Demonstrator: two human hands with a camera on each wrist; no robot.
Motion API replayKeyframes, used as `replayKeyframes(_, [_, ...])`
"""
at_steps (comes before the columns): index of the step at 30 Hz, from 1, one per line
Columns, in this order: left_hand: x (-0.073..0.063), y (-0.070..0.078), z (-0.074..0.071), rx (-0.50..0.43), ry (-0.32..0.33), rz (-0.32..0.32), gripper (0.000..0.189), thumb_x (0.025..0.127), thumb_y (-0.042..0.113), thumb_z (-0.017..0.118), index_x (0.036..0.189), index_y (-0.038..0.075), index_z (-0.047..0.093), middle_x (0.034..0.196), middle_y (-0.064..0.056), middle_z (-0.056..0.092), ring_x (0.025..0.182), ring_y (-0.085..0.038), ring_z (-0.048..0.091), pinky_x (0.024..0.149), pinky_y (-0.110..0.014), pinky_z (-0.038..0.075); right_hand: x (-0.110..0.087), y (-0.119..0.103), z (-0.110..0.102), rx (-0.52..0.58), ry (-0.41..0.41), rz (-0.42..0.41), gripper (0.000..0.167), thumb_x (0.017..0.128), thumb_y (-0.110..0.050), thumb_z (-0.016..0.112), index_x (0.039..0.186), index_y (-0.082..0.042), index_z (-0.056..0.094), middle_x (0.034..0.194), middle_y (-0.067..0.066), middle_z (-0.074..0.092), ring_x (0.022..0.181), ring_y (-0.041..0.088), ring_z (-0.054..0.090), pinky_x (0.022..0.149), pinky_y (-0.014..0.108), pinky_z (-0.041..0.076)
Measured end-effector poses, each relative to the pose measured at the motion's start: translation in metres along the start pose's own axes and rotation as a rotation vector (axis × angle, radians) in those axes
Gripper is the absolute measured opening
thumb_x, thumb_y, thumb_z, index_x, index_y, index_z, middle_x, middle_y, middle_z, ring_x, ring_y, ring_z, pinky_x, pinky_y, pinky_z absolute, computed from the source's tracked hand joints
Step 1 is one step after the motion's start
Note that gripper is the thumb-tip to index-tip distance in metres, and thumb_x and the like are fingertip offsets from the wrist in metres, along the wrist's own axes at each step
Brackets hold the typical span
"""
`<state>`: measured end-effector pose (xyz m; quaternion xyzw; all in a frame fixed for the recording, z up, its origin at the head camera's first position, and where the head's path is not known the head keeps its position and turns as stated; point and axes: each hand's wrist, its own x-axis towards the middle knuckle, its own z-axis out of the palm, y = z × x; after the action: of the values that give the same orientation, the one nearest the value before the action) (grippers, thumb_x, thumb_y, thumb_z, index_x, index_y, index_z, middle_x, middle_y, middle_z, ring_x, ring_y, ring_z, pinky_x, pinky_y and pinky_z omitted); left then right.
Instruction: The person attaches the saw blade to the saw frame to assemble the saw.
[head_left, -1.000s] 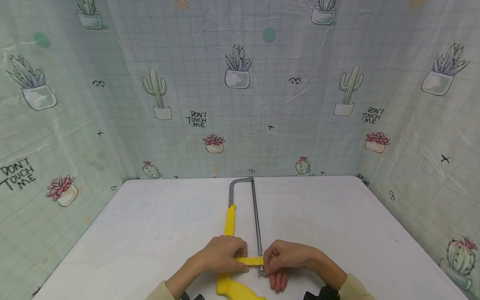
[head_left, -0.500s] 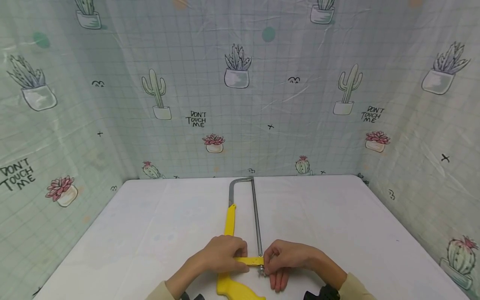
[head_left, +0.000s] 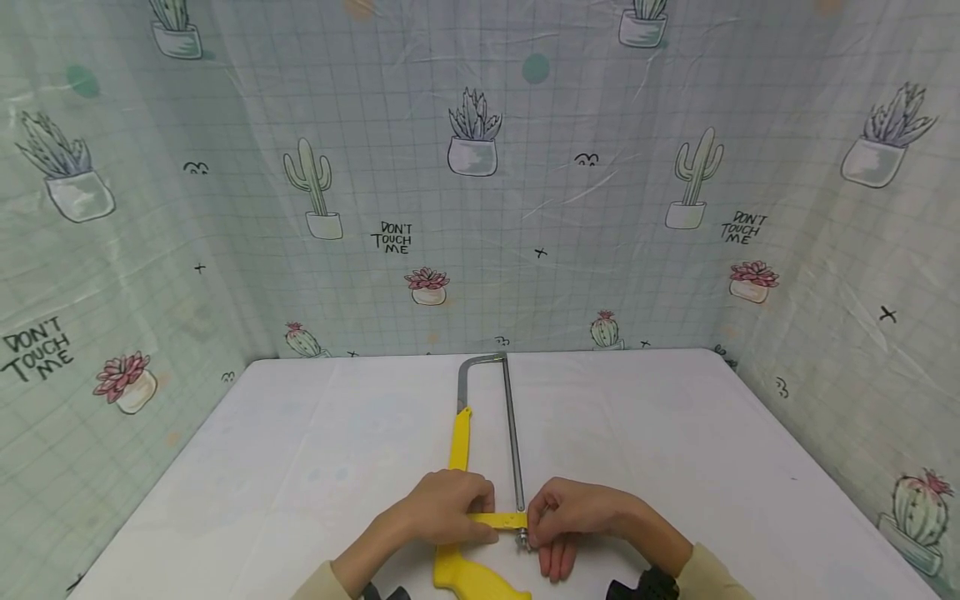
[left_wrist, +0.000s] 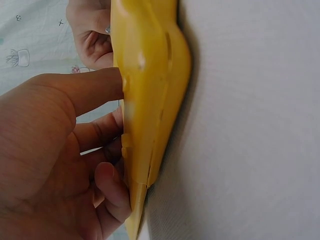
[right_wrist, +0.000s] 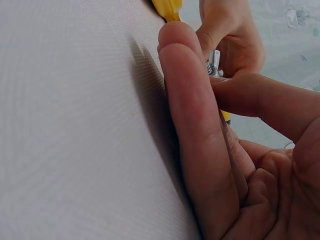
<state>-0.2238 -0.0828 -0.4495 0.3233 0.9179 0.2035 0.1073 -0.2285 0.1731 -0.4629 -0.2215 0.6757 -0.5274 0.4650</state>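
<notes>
Hands (head_left: 452, 507) unmoved, partly covering hacksaw (head_left: 499, 522); patterned cloth (head_left: 540, 204) behind

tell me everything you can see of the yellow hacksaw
The hacksaw lies on its side on the white table: a yellow handle, cut off by the head view's lower edge, a bent grey metal-looking front, a straight grey bar and a silvery fitting. The left hand grips its yellow crosspiece; the right hand pinches it by the fitting.

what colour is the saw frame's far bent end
Grey; the bent end shows best in the head view.
</notes>
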Motion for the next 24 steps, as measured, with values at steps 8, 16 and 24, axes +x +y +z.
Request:
replayKeyframes(8, [0.0,0.0004,-0.0001,0.001,0.0,-0.001,0.022,0.083,0.04,0.083,0.083,0.028,0.065,0.069,0.016,0.054,0.064,-0.001,0.046,0.061,-0.021,0.038,0.0,0.0005,-0.0009,-0.002,0.007,0.005,0.014,0.096,-0.01,0.063,0.101,0.0,0.071,0.073,0.0,0.076,0.062,0.007,0.073,0.057,0.02,0.057])
replayKeyframes(16, [0.0004,-0.0007,0.0001,0.005,0.002,0.01,0.022,0.083,0.041,0.083,0.082,0.028,0.065,0.069,0.016,0.053,0.064,0.0,0.045,0.061,-0.021,0.038,0.0013,0.0018,-0.0023,-0.006,-0.002,0.009,0.015,0.097,-0.012,0.064,0.103,-0.001,0.072,0.074,-0.001,0.076,0.063,0.008,0.074,0.058,0.02,0.057])
replayKeyframes(24, [0.001,-0.0026,0.0,-0.008,0.0,0.02,0.022,0.083,0.041,0.082,0.082,0.028,0.065,0.069,0.017,0.053,0.063,0.0,0.045,0.06,-0.02,0.038,0.0014,0.0016,-0.0015,-0.011,-0.011,0.0,0.012,0.097,-0.016,0.068,0.098,-0.005,0.071,0.075,0.0,0.076,0.063,0.007,0.073,0.058,0.021,0.057])
